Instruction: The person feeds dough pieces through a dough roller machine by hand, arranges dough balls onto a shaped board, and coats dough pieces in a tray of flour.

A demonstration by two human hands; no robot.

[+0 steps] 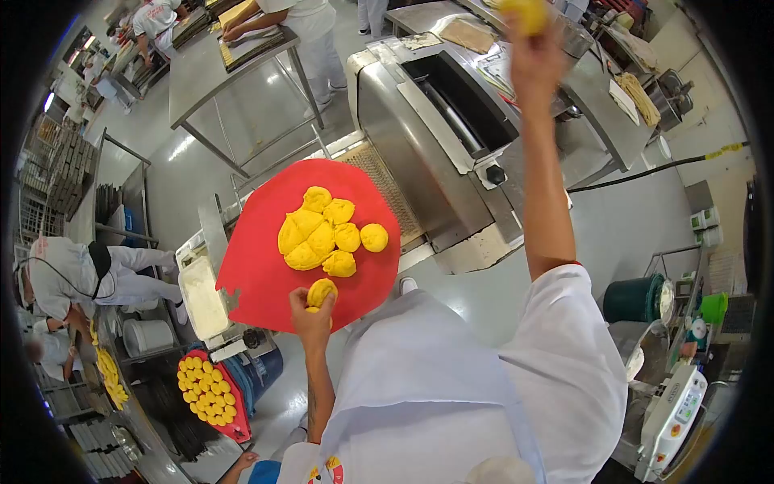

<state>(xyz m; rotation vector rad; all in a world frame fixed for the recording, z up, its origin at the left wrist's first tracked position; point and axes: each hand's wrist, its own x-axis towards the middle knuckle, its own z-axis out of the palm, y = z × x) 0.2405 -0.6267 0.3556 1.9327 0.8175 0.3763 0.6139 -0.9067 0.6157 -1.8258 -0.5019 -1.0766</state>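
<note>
So you look mid-portioning to me, or at least moving dough pieces one by one, with both arms busy. Your left hand has a yellow dough lump pinched between thumb and fingers, over the near edge of the red board. Your right hand is stretched way out past the steel machine, with a yellow ball at its fingertips. It's blurry and cut off up there, so can't tell whether you're gripping that one or letting go.

The rest of the dough cluster sits around the middle of the board, a bit toward the far side, pieces mostly pressed together. Imo the next move calls for a light pinch, since those lumps look soft and stuck to their neighbours; the round one on the right looks easiest to free.

Edges: the board's left corner is ragged, I'd keep dough off it. Your apron is right up by the near edge, so don't lean in. Best open room is the bare red left of the cluster. The right side is tighter, machine just beyond, and your right arm has its control knob close by on the way back.
</note>
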